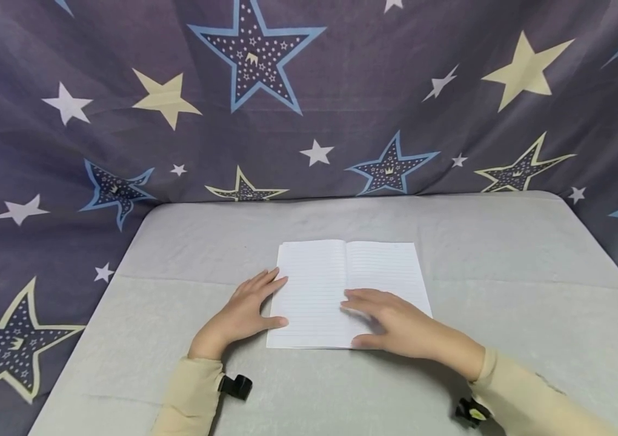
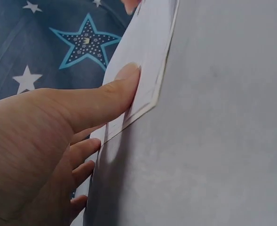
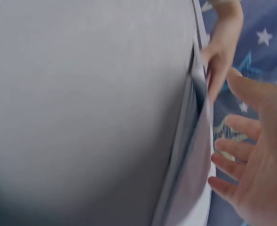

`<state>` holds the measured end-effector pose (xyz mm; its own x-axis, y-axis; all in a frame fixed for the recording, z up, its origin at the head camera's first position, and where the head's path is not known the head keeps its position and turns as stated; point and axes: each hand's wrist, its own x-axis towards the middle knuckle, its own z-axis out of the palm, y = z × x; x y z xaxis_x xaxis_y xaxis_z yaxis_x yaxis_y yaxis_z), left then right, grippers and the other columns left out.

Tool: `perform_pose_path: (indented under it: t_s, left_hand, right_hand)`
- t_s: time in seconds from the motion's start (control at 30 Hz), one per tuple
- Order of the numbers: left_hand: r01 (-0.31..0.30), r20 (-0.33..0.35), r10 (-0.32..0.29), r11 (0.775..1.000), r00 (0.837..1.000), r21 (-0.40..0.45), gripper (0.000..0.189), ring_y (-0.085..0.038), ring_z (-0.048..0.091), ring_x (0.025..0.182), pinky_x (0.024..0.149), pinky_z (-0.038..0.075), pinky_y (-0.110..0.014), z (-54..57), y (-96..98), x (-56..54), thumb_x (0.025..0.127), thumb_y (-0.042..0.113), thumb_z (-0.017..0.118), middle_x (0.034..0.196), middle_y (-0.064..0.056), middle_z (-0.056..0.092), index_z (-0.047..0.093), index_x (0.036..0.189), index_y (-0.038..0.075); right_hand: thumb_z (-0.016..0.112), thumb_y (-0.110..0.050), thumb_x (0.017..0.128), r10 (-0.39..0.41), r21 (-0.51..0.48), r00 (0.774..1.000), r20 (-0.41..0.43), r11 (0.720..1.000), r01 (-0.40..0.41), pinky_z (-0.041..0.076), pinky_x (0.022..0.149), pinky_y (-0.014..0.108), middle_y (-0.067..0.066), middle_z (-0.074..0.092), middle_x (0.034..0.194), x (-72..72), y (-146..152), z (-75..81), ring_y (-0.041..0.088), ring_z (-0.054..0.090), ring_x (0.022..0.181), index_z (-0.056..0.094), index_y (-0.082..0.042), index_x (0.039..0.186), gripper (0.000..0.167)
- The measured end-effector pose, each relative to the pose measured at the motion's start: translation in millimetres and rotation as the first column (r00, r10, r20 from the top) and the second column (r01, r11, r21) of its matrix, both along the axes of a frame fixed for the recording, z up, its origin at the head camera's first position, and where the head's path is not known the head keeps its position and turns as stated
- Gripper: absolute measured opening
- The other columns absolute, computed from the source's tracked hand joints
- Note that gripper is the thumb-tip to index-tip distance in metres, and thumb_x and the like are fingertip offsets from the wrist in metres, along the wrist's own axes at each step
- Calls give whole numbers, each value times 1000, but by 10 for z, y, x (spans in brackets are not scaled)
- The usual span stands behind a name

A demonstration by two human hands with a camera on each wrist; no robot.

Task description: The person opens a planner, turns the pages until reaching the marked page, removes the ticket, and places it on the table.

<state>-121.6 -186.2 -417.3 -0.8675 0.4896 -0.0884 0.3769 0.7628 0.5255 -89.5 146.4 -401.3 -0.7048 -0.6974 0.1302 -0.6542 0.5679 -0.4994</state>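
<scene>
An open notebook [image 1: 311,290] with ruled white pages lies flat on the grey-covered table, its fold running away from me. At its left edge is my left hand [image 1: 240,315], fingers spread and nearly straight. In the left wrist view the left thumb [image 2: 107,96] rests on the page near a lower corner [image 2: 150,101]. My right hand [image 1: 396,324] is over the right page, fingertips close to the fold and the thumb by the bottom edge. The right wrist view shows its fingers [image 3: 237,150] apart and relaxed, with nothing between them, beside the notebook's slightly raised pages [image 3: 194,169].
Light grey cloth covers the table [image 1: 505,315]. A dark curtain [image 1: 352,72] printed with stars hangs behind it and along both sides. Each sleeve carries a small black device, one at the left wrist [image 1: 238,386] and one at the right [image 1: 469,413].
</scene>
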Motion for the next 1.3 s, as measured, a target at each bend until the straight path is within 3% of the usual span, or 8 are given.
perform_pose_path:
  t_s: [0.27, 0.4, 0.47, 0.6, 0.83, 1.1, 1.3]
  left_hand:
    - [-5, -8, 5, 1000, 1000, -4, 86, -38, 20, 148, 116, 16, -62, -27, -42, -3, 83, 46, 76, 160, -15, 28, 42, 151, 8]
    - [-7, -11, 7, 1000, 1000, -5, 86, -38, 20, 147, 116, 16, -62, -22, -43, -2, 82, 46, 77, 160, -15, 28, 42, 151, 8]
    - [-7, -10, 7, 1000, 1000, -5, 86, -38, 20, 147, 116, 16, -61, -20, -43, -2, 82, 45, 77, 160, -15, 28, 42, 151, 8]
    - [-8, -8, 8, 1000, 1000, -9, 85, -38, 20, 147, 116, 16, -61, -14, -38, -3, 82, 45, 77, 160, -15, 28, 42, 151, 8]
    - [-11, 3, 11, 1000, 1000, 0, 85, -37, 19, 148, 117, 15, -60, -3, -22, -9, 83, 44, 77, 161, -14, 27, 41, 151, 9]
    - [-10, 1, 10, 1000, 1000, -4, 85, -37, 19, 148, 117, 15, -60, -8, -21, -17, 83, 44, 77, 161, -14, 27, 41, 152, 9]
    - [-16, 5, 16, 1000, 1000, -9, 85, -37, 19, 148, 117, 15, -60, -10, -15, -9, 83, 43, 77, 161, -13, 26, 41, 152, 10]
  right_hand:
    - [84, -29, 77, -87, -30, 996, 17, 996, 87, 32, 109, 56, 14, 45, 150, 44, 682, -32, 38, 39, 137, 56, -9, 140, 71]
    - [85, -38, 73, -128, -7, 991, 45, 992, 128, 31, 110, 55, 16, 42, 151, 68, 931, -59, 42, 35, 138, 54, -11, 142, 80]
    - [83, -45, 73, -133, -2, 989, 68, 991, 134, 30, 112, 49, 17, 41, 152, 77, 1001, -79, 44, 34, 138, 53, -11, 143, 83]
    - [80, -52, 73, -134, -2, 989, 67, 991, 135, 30, 112, 46, 19, 40, 152, 92, 1040, -117, 45, 34, 137, 53, -9, 143, 86]
    - [83, -48, 70, -145, -16, 989, 11, 989, 145, 35, 98, 67, 20, 39, 152, 109, 1023, -183, 47, 33, 135, 56, -9, 140, 85]
    - [87, -36, 69, -153, -41, 987, -50, 988, 151, 38, 96, 65, 21, 44, 148, 112, 1003, -203, 45, 39, 132, 63, -11, 132, 72]
    - [87, -26, 73, -200, -46, 978, -59, 979, 198, 38, 97, 65, 19, 47, 145, 115, 957, -186, 44, 42, 131, 67, -12, 126, 59]
